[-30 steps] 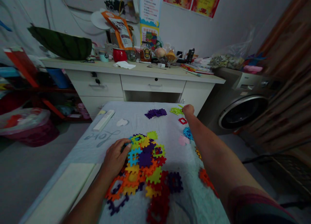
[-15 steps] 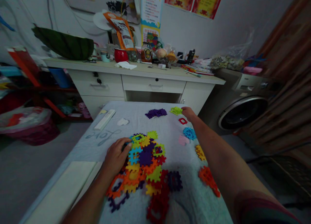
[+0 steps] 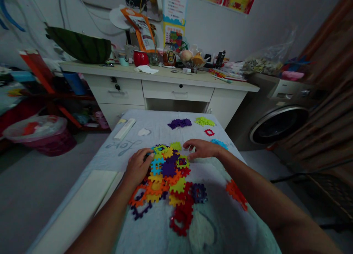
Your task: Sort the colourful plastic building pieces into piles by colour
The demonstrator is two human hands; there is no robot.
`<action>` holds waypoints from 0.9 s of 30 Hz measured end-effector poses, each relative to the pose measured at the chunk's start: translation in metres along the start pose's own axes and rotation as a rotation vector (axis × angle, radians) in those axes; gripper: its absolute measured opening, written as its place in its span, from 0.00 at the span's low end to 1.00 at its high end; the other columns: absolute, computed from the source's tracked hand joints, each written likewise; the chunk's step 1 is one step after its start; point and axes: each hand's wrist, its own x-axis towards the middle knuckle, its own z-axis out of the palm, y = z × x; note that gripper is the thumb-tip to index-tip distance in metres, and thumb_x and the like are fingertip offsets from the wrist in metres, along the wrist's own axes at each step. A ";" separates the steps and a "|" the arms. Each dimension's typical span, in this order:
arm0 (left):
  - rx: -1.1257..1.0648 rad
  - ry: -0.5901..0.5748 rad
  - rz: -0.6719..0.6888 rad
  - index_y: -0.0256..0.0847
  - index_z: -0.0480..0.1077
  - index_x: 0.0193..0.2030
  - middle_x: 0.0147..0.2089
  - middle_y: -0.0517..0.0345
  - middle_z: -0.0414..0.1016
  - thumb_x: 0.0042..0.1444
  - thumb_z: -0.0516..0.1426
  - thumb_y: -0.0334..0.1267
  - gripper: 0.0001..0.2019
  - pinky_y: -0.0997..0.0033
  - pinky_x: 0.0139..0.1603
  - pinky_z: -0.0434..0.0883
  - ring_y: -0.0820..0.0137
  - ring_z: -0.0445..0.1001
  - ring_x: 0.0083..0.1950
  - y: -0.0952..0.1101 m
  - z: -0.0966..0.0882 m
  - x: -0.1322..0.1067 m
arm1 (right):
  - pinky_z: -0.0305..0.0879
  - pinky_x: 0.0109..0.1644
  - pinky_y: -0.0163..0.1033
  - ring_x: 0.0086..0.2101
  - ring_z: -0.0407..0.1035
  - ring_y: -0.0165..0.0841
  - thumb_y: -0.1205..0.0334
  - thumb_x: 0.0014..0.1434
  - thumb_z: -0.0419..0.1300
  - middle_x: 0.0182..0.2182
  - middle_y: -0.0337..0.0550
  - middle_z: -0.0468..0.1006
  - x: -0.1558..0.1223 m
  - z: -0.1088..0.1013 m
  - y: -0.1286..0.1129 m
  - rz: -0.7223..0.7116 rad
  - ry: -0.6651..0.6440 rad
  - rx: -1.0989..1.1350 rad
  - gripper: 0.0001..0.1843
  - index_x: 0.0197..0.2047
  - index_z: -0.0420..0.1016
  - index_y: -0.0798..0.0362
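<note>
A pile of interlocking plastic building pieces (image 3: pixel 168 169) with notched edges, in purple, yellow, orange, lime, blue and red, lies mid-table. My left hand (image 3: pixel 138 166) rests against the pile's left edge, thumb apart from the bent fingers. At the upper right side of the pile my right hand (image 3: pixel 202 149) hovers with fingers and thumb spread and nothing seen between them. Close to its fingertips are a lime piece (image 3: pixel 175 146) and a lime square frame (image 3: pixel 182 161). Sorted groups lie farther off: purple pieces (image 3: pixel 179 123), lime pieces (image 3: pixel 204 121) and one red frame (image 3: pixel 209 132).
Blue pieces (image 3: pixel 220 143) show behind my right wrist, and orange-red pieces (image 3: pixel 236 194) lie by the right edge. A long white box (image 3: pixel 125 129) sits at the table's far left. Beyond stands a white desk (image 3: pixel 176 85) with a washing machine (image 3: pixel 278 118) to its right.
My right hand has come back from the far lime group to the pile, its fingers opening. My left hand stays at the pile's left edge. The view has shifted slightly.
</note>
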 end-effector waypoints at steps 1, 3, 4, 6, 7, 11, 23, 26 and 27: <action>0.003 -0.001 0.003 0.43 0.72 0.45 0.49 0.54 0.75 0.60 0.48 0.51 0.18 0.58 0.58 0.66 0.61 0.72 0.53 -0.001 0.000 0.000 | 0.67 0.47 0.41 0.41 0.70 0.35 0.55 0.47 0.70 0.46 0.49 0.74 -0.004 0.008 -0.010 -0.016 -0.013 -0.050 0.30 0.52 0.70 0.56; 0.006 0.003 0.013 0.43 0.72 0.45 0.49 0.54 0.75 0.60 0.48 0.51 0.18 0.59 0.58 0.66 0.62 0.71 0.53 -0.002 0.000 0.000 | 0.66 0.48 0.42 0.42 0.68 0.37 0.56 0.45 0.71 0.47 0.51 0.73 -0.011 0.021 -0.024 -0.028 -0.001 -0.134 0.35 0.54 0.68 0.57; 0.008 0.006 0.016 0.43 0.72 0.45 0.49 0.54 0.75 0.60 0.48 0.51 0.18 0.59 0.57 0.66 0.62 0.71 0.53 -0.002 0.001 0.000 | 0.66 0.48 0.42 0.43 0.68 0.37 0.58 0.45 0.71 0.47 0.51 0.72 -0.014 0.025 -0.028 -0.029 0.013 -0.172 0.34 0.54 0.68 0.57; 0.009 0.010 0.017 0.43 0.72 0.45 0.49 0.54 0.75 0.60 0.48 0.51 0.18 0.59 0.57 0.66 0.62 0.72 0.53 -0.003 0.001 0.000 | 0.65 0.48 0.41 0.42 0.67 0.37 0.62 0.46 0.69 0.46 0.51 0.73 -0.017 0.029 -0.034 -0.030 0.034 -0.235 0.29 0.51 0.69 0.58; 0.009 0.009 0.016 0.43 0.72 0.45 0.49 0.54 0.75 0.60 0.48 0.51 0.18 0.59 0.57 0.66 0.62 0.72 0.53 -0.003 0.001 0.000 | 0.65 0.48 0.41 0.42 0.67 0.37 0.64 0.47 0.68 0.45 0.50 0.73 -0.019 0.030 -0.036 -0.035 0.036 -0.256 0.25 0.49 0.70 0.57; 0.010 -0.002 0.013 0.43 0.72 0.45 0.49 0.53 0.75 0.60 0.48 0.51 0.18 0.58 0.58 0.65 0.61 0.72 0.53 -0.002 0.001 0.001 | 0.64 0.43 0.38 0.36 0.68 0.34 0.66 0.48 0.64 0.39 0.45 0.75 -0.023 0.021 -0.032 -0.026 0.056 -0.233 0.16 0.43 0.73 0.55; 0.000 -0.011 -0.020 0.44 0.72 0.45 0.49 0.54 0.75 0.59 0.48 0.52 0.19 0.58 0.58 0.66 0.61 0.72 0.53 0.001 -0.002 0.001 | 0.61 0.21 0.28 0.21 0.67 0.26 0.63 0.58 0.57 0.24 0.40 0.73 -0.008 -0.044 0.062 0.456 0.668 0.804 0.07 0.31 0.72 0.56; -0.006 -0.008 -0.013 0.44 0.72 0.45 0.49 0.53 0.75 0.59 0.49 0.52 0.19 0.58 0.58 0.66 0.61 0.72 0.53 0.000 -0.001 0.001 | 0.58 0.19 0.27 0.16 0.59 0.23 0.68 0.58 0.58 0.16 0.33 0.65 0.007 -0.065 0.087 0.648 0.964 0.834 0.05 0.30 0.71 0.57; -0.005 -0.008 -0.013 0.44 0.72 0.45 0.49 0.53 0.75 0.59 0.49 0.52 0.18 0.58 0.58 0.66 0.61 0.72 0.53 0.000 -0.001 0.002 | 0.59 0.20 0.27 0.16 0.59 0.22 0.69 0.59 0.57 0.16 0.32 0.64 0.011 -0.071 0.095 0.683 1.026 0.835 0.05 0.31 0.70 0.57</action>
